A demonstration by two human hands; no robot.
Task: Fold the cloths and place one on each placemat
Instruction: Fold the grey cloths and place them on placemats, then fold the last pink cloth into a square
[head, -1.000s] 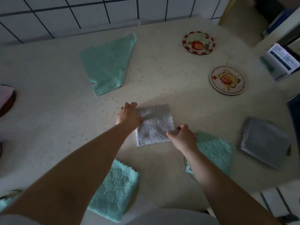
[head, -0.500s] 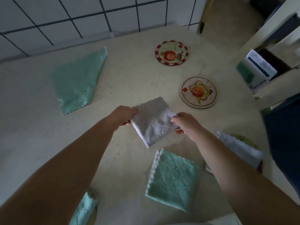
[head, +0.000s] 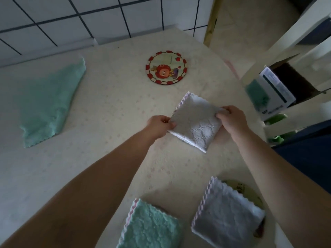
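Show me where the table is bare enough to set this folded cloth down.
Widest bare stretch of table: between the unfolded green cloth and the red-rimmed placemat, left of the left hand. That placemat carries nothing. Crowded near you: a folded green cloth and a folded white cloth sit close together. Both hands, right hand included, pinch the held cloth.

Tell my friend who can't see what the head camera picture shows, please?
Two hands, left hand and right hand, pinch opposite sides of a folded white cloth above a pale table. A round cartoon placemat lies bare beyond; a loose green cloth lies far left.
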